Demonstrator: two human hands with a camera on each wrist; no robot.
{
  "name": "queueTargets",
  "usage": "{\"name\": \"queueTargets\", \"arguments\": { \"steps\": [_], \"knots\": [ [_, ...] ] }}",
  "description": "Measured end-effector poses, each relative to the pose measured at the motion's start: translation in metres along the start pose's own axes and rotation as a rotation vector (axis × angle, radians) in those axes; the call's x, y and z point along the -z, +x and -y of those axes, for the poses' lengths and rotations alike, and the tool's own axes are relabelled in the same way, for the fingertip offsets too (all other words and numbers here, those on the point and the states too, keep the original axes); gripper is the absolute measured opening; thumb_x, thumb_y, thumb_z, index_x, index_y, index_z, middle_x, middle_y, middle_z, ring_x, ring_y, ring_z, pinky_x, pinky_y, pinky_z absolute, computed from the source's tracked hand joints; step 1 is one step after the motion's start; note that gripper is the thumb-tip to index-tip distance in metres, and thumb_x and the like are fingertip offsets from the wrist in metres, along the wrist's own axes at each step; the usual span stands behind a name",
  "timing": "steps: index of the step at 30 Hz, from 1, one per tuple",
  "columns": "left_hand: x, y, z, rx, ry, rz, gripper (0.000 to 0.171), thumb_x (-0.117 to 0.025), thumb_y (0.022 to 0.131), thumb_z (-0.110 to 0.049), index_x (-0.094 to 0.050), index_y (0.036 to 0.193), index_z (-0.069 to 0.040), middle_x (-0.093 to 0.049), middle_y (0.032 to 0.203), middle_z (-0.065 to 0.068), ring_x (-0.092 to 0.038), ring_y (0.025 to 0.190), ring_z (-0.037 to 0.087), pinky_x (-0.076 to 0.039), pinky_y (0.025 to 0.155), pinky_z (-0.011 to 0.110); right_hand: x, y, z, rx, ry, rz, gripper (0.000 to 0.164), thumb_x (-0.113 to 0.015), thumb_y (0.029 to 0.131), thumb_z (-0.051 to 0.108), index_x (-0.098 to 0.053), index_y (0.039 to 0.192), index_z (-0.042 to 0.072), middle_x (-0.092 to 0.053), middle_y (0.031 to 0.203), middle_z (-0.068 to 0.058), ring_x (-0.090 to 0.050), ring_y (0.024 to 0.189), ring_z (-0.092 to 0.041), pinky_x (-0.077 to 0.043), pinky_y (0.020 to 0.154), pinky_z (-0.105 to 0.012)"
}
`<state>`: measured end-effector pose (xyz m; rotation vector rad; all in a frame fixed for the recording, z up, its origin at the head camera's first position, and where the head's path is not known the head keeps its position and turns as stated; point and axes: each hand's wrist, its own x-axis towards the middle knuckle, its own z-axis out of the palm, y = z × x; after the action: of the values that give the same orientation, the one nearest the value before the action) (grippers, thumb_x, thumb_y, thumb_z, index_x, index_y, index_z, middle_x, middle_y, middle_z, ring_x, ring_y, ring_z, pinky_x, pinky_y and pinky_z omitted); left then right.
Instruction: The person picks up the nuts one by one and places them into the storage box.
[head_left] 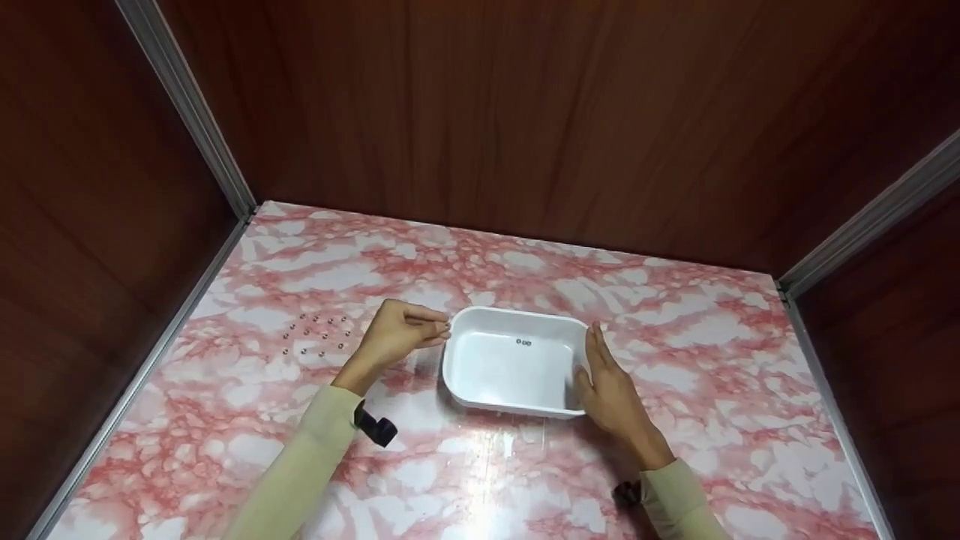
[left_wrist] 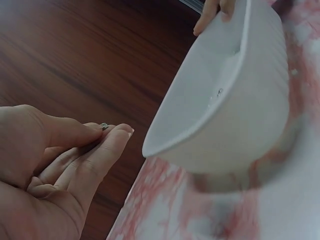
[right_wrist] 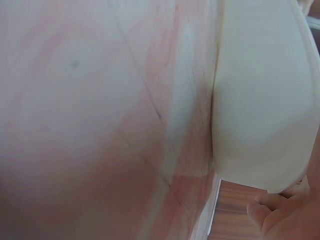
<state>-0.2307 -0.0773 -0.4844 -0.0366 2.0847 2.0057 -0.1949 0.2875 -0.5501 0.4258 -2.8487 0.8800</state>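
Note:
A white plastic tub (head_left: pixel 499 375) stands on the table, with several small metal nuts (head_left: pixel 523 342) on its floor near the far wall. At the tub's left rim, my left hand (head_left: pixel 401 330) pinches one small shiny nut (left_wrist: pixel 104 126) between thumb and fingertips. The left wrist view has these fingertips just outside the rim. My right hand (head_left: pixel 611 386) holds the tub's right wall, its thumb over the inner side and its fingers along the rim. To the left of my left hand, more small nuts (head_left: pixel 306 332) lie spread out in loose rows.
The table (head_left: pixel 720 420) has a red and white marbled top. Dark wood panels (head_left: pixel 510 112) enclose it at the back and both sides, with metal rails (head_left: pixel 191 105) at the corners. Light glares off the tabletop in front of the tub.

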Motion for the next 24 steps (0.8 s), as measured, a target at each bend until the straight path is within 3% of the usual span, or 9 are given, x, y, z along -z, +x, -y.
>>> {"name": "queueTargets", "arguments": {
  "steps": [4,11,17,21,24],
  "knots": [
    [-0.011,0.008,-0.006,0.025,-0.028,0.059,0.024,-0.068,0.096,0.005,-0.073,0.118,0.013,-0.078,0.110,0.027,-0.079,0.086,0.015,-0.065,0.084,0.027,-0.001,-0.001,0.000,0.005,-0.004,-0.006,0.066,-0.052,0.107,0.014,-0.022,0.163,-0.007,-0.017,0.175,-0.022,-0.049,0.145,-0.045,-0.051,0.109,-0.057],
    [-0.027,0.022,-0.012,0.069,0.005,0.191,0.022,-0.068,0.095,0.007,-0.075,0.116,0.011,-0.073,0.117,0.035,-0.080,0.088,0.018,-0.065,0.084,0.029,-0.002,0.000,-0.001,0.026,0.002,-0.013,0.066,-0.052,0.108,0.013,-0.022,0.163,-0.007,-0.018,0.174,-0.025,-0.052,0.141,-0.047,-0.054,0.104,-0.057],
    [-0.041,0.035,-0.016,0.083,0.030,0.229,0.022,-0.068,0.097,0.005,-0.076,0.117,0.009,-0.073,0.122,0.032,-0.080,0.093,0.018,-0.065,0.086,0.028,-0.001,0.000,-0.001,0.022,-0.014,-0.008,0.066,-0.052,0.108,0.015,-0.022,0.163,-0.007,-0.018,0.174,-0.025,-0.052,0.141,-0.047,-0.053,0.106,-0.058],
    [-0.049,0.043,-0.016,0.087,0.077,0.238,0.024,-0.071,0.095,0.004,-0.075,0.118,0.010,-0.074,0.121,0.030,-0.081,0.091,0.018,-0.065,0.083,0.027,-0.001,0.000,0.000,0.017,-0.026,0.000,0.066,-0.051,0.108,0.015,-0.021,0.163,-0.007,-0.017,0.175,-0.023,-0.070,0.111,-0.041,-0.058,0.089,-0.048],
    [-0.055,0.049,-0.015,0.093,0.099,0.255,0.026,-0.070,0.095,0.005,-0.073,0.120,0.013,-0.074,0.121,0.029,-0.081,0.090,0.019,-0.065,0.083,0.026,0.000,0.000,0.000,0.018,-0.023,0.004,0.066,-0.051,0.108,0.014,-0.021,0.163,-0.006,-0.016,0.175,-0.022,-0.071,0.098,-0.035,-0.054,0.080,-0.043]
  ]
}}
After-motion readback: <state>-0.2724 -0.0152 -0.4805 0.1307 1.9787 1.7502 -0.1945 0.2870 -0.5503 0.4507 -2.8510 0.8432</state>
